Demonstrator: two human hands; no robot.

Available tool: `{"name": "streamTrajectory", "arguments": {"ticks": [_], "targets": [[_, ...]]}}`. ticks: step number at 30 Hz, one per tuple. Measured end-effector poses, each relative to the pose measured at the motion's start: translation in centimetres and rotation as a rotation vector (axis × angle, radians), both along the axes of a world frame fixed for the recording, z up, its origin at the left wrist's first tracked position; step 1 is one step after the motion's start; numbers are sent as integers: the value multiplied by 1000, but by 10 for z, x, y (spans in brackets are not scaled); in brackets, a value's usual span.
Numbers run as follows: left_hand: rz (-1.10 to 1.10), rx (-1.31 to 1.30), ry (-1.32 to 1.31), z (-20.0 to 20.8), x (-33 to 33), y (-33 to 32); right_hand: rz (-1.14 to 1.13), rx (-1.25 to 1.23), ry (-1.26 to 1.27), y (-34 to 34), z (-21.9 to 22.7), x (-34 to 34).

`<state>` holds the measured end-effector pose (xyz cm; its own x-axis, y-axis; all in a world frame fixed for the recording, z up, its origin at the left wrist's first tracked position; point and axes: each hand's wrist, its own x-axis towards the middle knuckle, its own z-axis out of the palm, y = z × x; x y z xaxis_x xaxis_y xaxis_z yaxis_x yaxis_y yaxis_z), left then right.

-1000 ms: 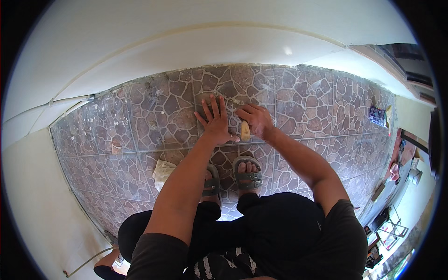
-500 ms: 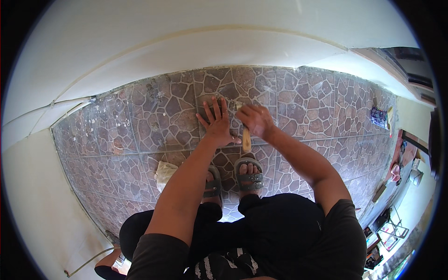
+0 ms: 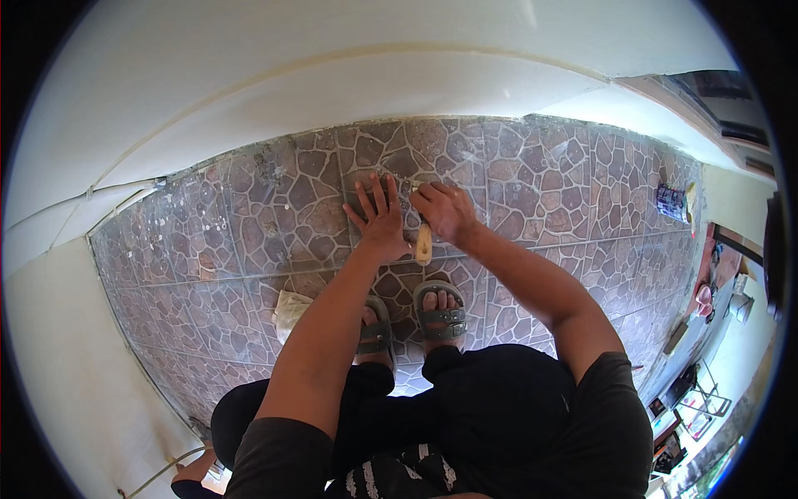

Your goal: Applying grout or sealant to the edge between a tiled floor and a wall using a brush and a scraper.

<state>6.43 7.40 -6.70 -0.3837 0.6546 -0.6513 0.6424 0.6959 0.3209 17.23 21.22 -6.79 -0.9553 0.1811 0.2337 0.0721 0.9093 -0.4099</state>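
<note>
Left hand (image 3: 383, 229) on floor (image 3: 540, 204); right hand (image 3: 446, 214), just right, around tool handle (image 3: 425, 246); cloth (image 3: 289, 310) left of sandals (image 3: 442, 317).

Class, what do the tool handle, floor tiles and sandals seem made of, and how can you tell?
Tool handle: probably smooth wood, from its tan colour and rounded end.
Floor tiles: likely ceramic, low-sheen, with a stone-like pattern and regular joints.
Sandals: perhaps matte rubber or imitation leather, given their dull grey-green straps; I can't settle which.

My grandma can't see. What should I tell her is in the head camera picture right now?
A person's right hand grips a wooden-handled tool low over a stone-patterned floor, beside their spread left hand. Their feet, in sandals, are just below, with a pale cloth to the left.
</note>
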Motion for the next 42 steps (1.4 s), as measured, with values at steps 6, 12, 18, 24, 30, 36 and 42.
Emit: {"name": "streamTrajectory", "arguments": {"ticks": [6, 12, 18, 24, 30, 36, 42], "targets": [[-32, -46, -20, 9, 2, 7, -70, -60, 29, 2, 2, -1], [-25, -25, 21, 4, 5, 4, -5, -14, -16, 21, 8, -8], [-7, -88, -14, 11, 0, 5, 18, -44, -26, 2, -1, 8], [-3, -34, -33, 13, 4, 11, -104, -27, -45, 17, -10, 5], [-11, -78, -9, 13, 4, 7, -58, -100, -45, 13, -9, 13], [-1, -82, -44, 10, -1, 4, -593, -667, -52, 47, -1, 6], [-10, -62, -37, 13, 2, 6, -733, -927, -9, 62, -11, 41]]}}
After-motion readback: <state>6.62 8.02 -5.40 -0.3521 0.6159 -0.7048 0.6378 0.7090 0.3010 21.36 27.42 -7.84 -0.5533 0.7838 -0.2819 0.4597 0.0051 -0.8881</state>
